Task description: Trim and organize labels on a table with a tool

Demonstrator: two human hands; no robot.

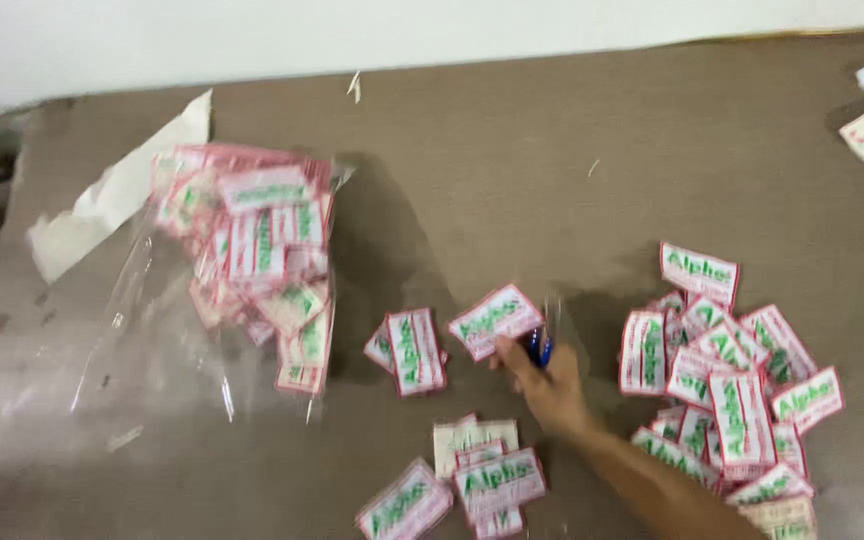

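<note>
Right hand (550, 385): my grip pinches one label (497, 320) plus a blue tool (540, 347). Loose pile (732, 390) sorted; bag (252, 260) still full on desk (512, 160).

Only one arm of the person is in view, and it enters from the lower right edge of the frame. The forearm (652, 485) is bare along the whole visible length. No sleeve, cuff or glove is seen on it. No watch, band or bracelet shows at the wrist. The right hand (544, 380) is bare as well. No ring can be made out on the fingers (505, 352), though the picture is blurred there and fine detail is lost. The forearm is slim and the hand narrow. The nails cannot be judged.
</note>
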